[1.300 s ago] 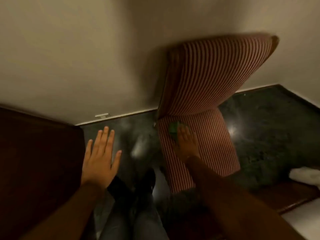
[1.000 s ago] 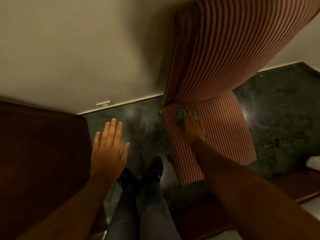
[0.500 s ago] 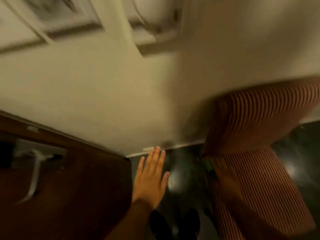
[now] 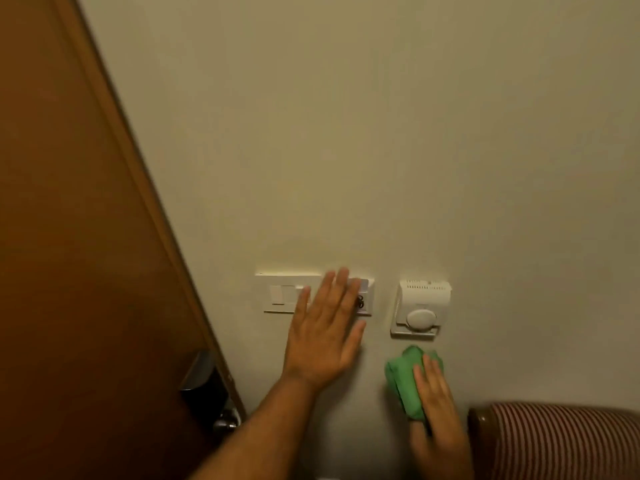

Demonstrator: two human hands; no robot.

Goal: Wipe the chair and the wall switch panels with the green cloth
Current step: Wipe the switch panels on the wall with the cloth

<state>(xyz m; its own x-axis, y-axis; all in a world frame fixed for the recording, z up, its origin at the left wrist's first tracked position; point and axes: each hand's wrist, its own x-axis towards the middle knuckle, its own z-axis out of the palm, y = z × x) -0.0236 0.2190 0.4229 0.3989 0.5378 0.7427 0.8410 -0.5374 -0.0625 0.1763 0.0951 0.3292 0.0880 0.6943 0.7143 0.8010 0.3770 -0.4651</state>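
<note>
A right hand (image 4: 437, 407) presses the bunched green cloth (image 4: 406, 382) to the wall just below the dial panel (image 4: 420, 308), left hand (image 4: 327, 332) spread empty over the switch plate (image 4: 282, 293) beside it, the panel wipe apparently next, an upward stroke

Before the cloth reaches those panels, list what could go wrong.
1. The left hand lies spread over the switch plate; leaning on it could flip a switch.
2. The green cloth, bunched in the right hand, sits just below the white dial unit; an upward swipe might turn its knob.
3. A damp cloth near the socket part is a possible hazard.
</note>
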